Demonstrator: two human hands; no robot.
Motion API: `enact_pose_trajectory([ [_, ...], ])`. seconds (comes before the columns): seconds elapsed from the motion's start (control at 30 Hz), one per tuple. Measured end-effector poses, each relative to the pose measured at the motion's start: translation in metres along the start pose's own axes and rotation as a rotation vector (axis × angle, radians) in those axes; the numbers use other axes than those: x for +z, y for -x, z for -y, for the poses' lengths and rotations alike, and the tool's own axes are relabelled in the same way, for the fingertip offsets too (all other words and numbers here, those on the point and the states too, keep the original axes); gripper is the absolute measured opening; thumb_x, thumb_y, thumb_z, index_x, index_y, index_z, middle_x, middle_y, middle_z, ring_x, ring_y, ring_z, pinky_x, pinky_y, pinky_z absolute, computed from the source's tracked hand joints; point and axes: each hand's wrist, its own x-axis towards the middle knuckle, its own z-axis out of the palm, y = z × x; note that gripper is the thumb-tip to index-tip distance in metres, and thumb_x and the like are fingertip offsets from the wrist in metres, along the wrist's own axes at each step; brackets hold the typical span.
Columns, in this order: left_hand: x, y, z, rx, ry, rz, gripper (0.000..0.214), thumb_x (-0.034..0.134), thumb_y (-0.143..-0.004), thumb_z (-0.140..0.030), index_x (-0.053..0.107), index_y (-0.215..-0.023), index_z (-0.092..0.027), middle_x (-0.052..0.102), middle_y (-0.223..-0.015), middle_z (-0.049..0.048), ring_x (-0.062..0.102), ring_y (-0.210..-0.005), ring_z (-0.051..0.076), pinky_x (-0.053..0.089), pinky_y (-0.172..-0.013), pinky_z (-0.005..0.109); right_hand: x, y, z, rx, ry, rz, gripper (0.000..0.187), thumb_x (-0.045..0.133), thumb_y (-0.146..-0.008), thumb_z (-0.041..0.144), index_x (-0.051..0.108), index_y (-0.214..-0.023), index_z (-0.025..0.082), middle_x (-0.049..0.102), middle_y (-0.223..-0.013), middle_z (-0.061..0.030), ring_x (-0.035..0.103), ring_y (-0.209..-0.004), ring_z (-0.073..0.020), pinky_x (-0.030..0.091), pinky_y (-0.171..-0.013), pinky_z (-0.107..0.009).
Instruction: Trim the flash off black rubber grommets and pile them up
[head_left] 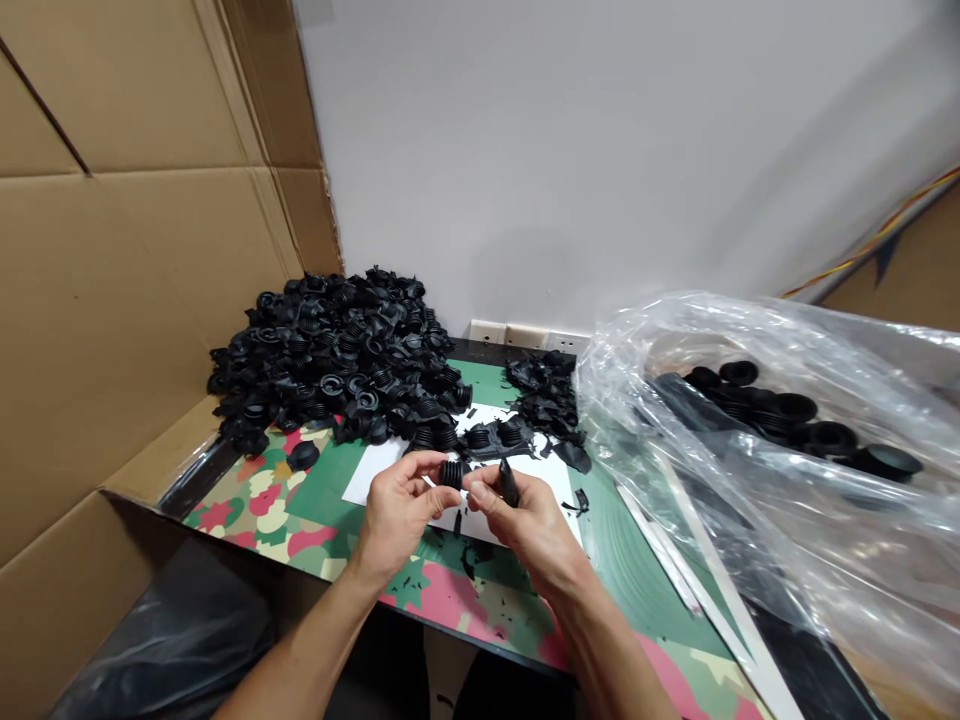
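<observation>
In the head view, the sheet (375, 472) lies on the green mat (637, 590), and the bellows (451, 473) is held up over the sheet's near part, between the two hands. The left hand (401, 505) is nearly closed, thumb and fingers pinching the bellows from its left side. The right hand (521, 515) is curled, thumb against forefinger at the bellows' right end; whether these tips grip it or only meet its edge I cannot tell. A slim black piece (508, 483) stands up out of the right fingers; its tip and kind are unclear. Along the sheet's far side lies a row of parts (495, 437), the pile (330, 350) rises behind and left of the sheet, and the scraps (544, 390) heap up at its far right corner. Right of the sheet, well apart, a clear bag (885, 390) holds black rings (825, 438). The bellows looks small and probably flexible, so a hard squeeze could fold it or make it spring from the fingertips. If the slim piece is sharp, a slip could nick the left thumb or the ribs. The pile comes so close to the sheet that a knocked part could roll in among the row, and the black crumbs near the hands could cling to the bellows unnoticed.
</observation>
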Motion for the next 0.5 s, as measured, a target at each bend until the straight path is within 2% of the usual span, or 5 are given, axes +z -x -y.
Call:
enact_pose_trajectory([
  [0.1, -0.002, 0.001, 0.003, 0.086, -0.111, 0.022, 0.033, 0.079, -0.060, -0.025, 0.071, -0.091, -0.017, 0.059, -0.066, -0.0022, 0.047, -0.052, 0.008, 0.042, -0.049, 0.020, 0.005, -0.001, 0.001, -0.057, 0.073, -0.045, 0.028, 0.065, -0.071, 0.042, 0.056, -0.064, 0.016, 0.043, -0.056, 0.0052, 0.026, -0.047, -0.0069, 0.022, -0.046, -0.023],
  [0.23, -0.006, 0.004, -0.001, 0.250, -0.257, 0.083, 0.042, 0.077, -0.063, -0.019, 0.068, -0.104, -0.023, 0.064, -0.095, 0.0035, 0.054, -0.065, 0.011, 0.045, -0.056, 0.021, 0.007, -0.001, 0.003, -0.104, 0.186, -0.096, 0.024, 0.059, -0.072, 0.037, 0.053, -0.059, 0.017, 0.043, -0.055, 0.0043, 0.032, -0.052, -0.0098, 0.027, -0.052, -0.025],
  [0.3, -0.006, 0.005, -0.005, 0.273, -0.285, 0.111, 0.038, 0.074, -0.065, -0.016, 0.070, -0.102, -0.024, 0.064, -0.098, 0.0037, 0.054, -0.068, 0.011, 0.044, -0.058, 0.021, 0.008, 0.000, 0.005, -0.117, 0.213, -0.102, 0.023, 0.058, -0.071, 0.036, 0.052, -0.059, 0.018, 0.044, -0.056, 0.0035, 0.036, -0.055, -0.0113, 0.030, -0.055, -0.025],
  [0.37, -0.005, 0.006, -0.008, 0.213, -0.236, 0.115, 0.031, 0.072, -0.064, -0.013, 0.071, -0.093, -0.021, 0.065, -0.087, 0.0021, 0.054, -0.065, 0.011, 0.044, -0.058, 0.021, 0.008, 0.001, 0.006, -0.132, 0.221, -0.104, 0.023, 0.057, -0.071, 0.037, 0.053, -0.059, 0.017, 0.045, -0.056, 0.0031, 0.038, -0.056, -0.0120, 0.031, -0.055, -0.025],
  [0.5, -0.001, 0.004, -0.007, -0.043, 0.020, 0.120, 0.032, 0.073, -0.058, -0.013, 0.067, -0.090, -0.016, 0.060, -0.060, -0.0026, 0.054, -0.056, 0.011, 0.045, -0.055, 0.020, 0.011, 0.005, 0.005, -0.110, 0.168, -0.110, 0.024, 0.057, -0.071, 0.038, 0.053, -0.060, 0.018, 0.040, -0.051, 0.0056, 0.032, -0.049, -0.0097, 0.027, -0.049, -0.024],
])
